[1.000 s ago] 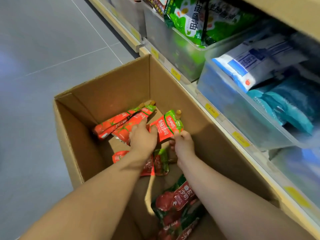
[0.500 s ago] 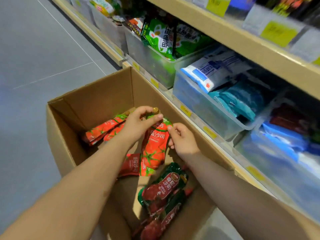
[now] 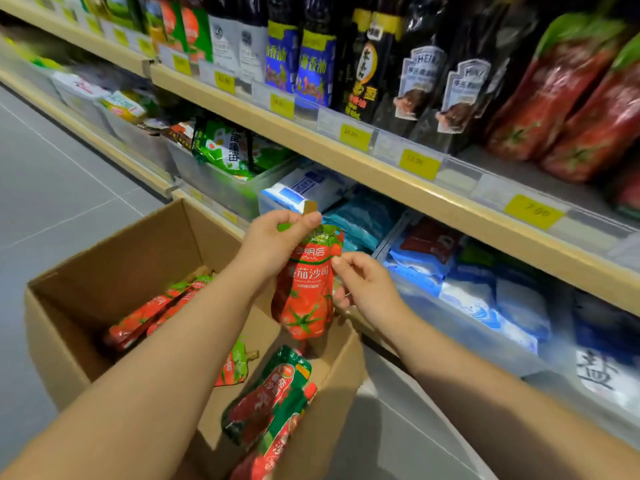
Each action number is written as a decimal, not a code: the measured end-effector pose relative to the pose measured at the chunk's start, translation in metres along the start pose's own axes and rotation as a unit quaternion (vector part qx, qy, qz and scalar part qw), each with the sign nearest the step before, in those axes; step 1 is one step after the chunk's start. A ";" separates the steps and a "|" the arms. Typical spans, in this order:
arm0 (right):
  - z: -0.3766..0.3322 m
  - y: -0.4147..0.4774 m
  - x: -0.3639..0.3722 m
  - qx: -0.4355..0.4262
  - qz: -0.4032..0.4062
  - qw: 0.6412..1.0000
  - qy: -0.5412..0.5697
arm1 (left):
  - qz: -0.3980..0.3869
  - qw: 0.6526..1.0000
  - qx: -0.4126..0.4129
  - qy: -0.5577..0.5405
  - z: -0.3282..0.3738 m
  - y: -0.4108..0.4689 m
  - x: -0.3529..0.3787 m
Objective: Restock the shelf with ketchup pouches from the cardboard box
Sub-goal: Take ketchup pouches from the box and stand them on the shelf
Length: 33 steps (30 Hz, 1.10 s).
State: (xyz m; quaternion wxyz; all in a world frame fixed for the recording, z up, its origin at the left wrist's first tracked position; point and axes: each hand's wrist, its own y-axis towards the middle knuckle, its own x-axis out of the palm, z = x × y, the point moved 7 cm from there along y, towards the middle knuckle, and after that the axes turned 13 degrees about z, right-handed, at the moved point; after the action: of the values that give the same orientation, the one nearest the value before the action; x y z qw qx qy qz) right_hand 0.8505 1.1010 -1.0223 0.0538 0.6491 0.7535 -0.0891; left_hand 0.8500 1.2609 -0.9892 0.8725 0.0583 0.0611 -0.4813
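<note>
One ketchup pouch [image 3: 306, 289], red with a green top and tan cap, hangs upright above the far right corner of the cardboard box [image 3: 114, 258], clear of its rim.

Left hand [image 3: 273, 244]: pinched shut on the pouch's neck just under the cap, carrying the whole weight from that one point.

Right hand [image 3: 363, 289]: loosely curled at the pouch's 3 o'clock edge, fingertips at or just beside the film; whether it grips cannot be told.

Stock in box: several pouches. Two or more orange-red ones lean on the wall at 9 o'clock; one lies flat near the middle; darker green-and-red pouches [image 3: 270, 400] are piled at 5 o'clock, one riding up on the near rim.

Destination, as judged: the upper shelf [image 3: 346, 147] at 1 to 2 o'clock, where red tomato pouches [image 3: 554, 95] stand beside dark Heinz packs [image 3: 460, 88]. The printing there looks unlike the held pouch, so the exact slot is uncertain.

Hazards:
- Slip. A neck pinch on a slick, heavy pouch may let go during the lift, unless the right hand supports the body.
- Knock-over. The standing packs lean; pushing a pouch in could topple the row.
- Misfiling. Similar red packs invite placing it behind the wrong price tag [image 3: 535, 212].
- Spill from box. The pouch on the near rim could slide out if an arm bumps the box.
</note>
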 end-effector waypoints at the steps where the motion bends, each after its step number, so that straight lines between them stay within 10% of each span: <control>1: 0.002 -0.005 -0.009 0.012 -0.008 1.000 -0.024 | -0.001 1.000 0.004 0.001 0.013 0.000 0.006; 15: -0.084 -0.037 -0.157 -0.086 0.175 0.980 -0.048 | -0.130 0.984 -0.059 -0.103 0.150 -0.049 0.125; 33: -0.150 0.032 -0.324 -0.021 0.400 0.916 0.004 | -0.118 0.973 0.171 0.100 0.237 -0.067 0.225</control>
State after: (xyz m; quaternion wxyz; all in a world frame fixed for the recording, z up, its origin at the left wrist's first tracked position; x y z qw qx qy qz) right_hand 0.9363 0.8223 -0.8140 0.0957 0.8952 0.4333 -0.0421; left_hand 0.9247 1.0003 -0.7953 0.7759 0.2472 0.0716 -0.5759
